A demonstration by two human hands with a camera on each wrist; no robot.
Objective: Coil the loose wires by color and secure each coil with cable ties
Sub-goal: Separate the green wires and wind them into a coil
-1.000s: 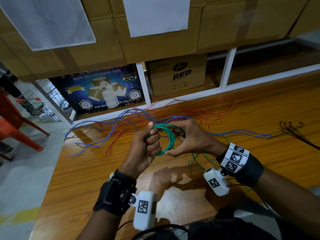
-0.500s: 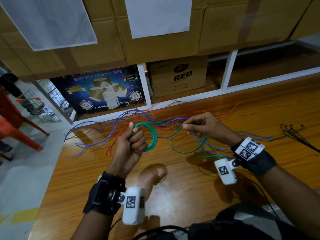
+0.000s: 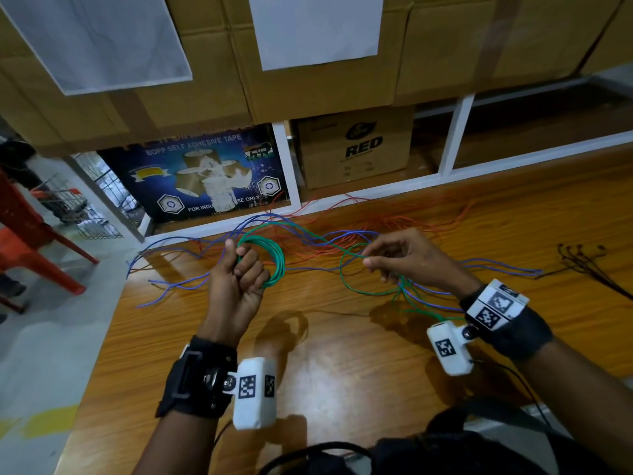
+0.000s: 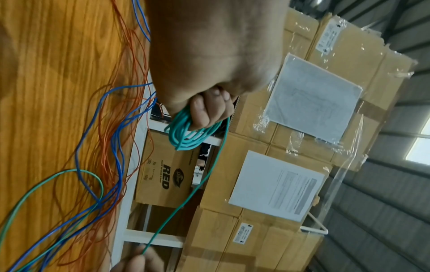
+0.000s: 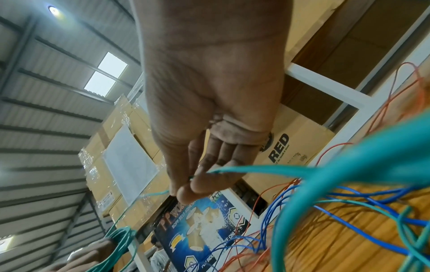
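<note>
Left hand: the left hand [image 3: 239, 279] is curled in a fist round the green coil [image 3: 274, 265], several turns bunched under the fingers [image 4: 204, 114], the loop standing out past the knuckles and lifted off the table [image 3: 342, 354].
Right hand: the right hand [image 3: 407, 257] pinches a single run of green wire [image 3: 356, 289] between thumb and fingertips [image 5: 193, 189]; the other fingers look loosely extended.
Change: a second ago the two hands met at the coil; half a second ago the right hand had drawn off to the side; now it sits farther from the left, with a longer span of green stretched between them.
Slack: beyond the pinch the green wire drops in a wide loop under the right hand and runs back toward the right wrist, crossing the blue wires [image 3: 496, 265] and lying in front of the red wires [image 3: 411, 221].
Meaning: judged from this, slack is being pulled free for the next turn onto the coil; winding is unfinished.
Snag risk: whether the green is tangled with the blue below the right wrist I cannot tell; the wrist view is blurred there.
Cable ties: the dark bundle [image 3: 589, 265] well right of the right hand is probably these, untouched.
</note>
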